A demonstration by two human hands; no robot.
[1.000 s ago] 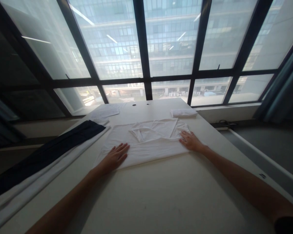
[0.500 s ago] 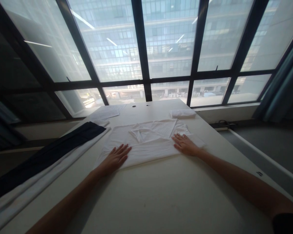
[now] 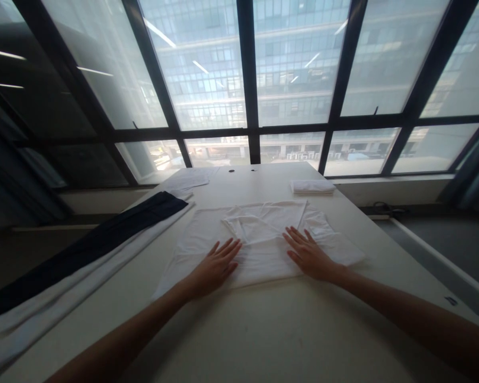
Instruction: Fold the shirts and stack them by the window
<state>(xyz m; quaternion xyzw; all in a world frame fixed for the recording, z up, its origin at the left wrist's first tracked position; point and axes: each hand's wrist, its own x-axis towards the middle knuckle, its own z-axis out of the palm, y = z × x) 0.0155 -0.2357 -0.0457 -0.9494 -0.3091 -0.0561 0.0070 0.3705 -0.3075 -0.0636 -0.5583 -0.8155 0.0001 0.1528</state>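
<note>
A thin white garment (image 3: pixel 207 226), partly folded over itself, is spread on the white table (image 3: pixel 259 335). My left hand (image 3: pixel 215 266) rests palm down on its near left part, fingers stretched out. On the near right part lies my right hand (image 3: pixel 309 255), also flat with its fingers apart. Between the hands the cloth shows small creases, and a loose layer is bunched just beyond the fingertips. What kind of garment it is I cannot tell.
Dark trousers (image 3: pixel 115 226) lie along the left edge on top of long white cloth (image 3: pixel 91 290). A small folded white cloth (image 3: pixel 312 186) sits at the far right, and thin white sheets (image 3: pixel 189 178) at the far left. Tall windows (image 3: pixel 291 69) stand beyond the table.
Both hands have come closer together on the garment, and its near edge lies a little nearer to me. The view has shifted to the left.
</note>
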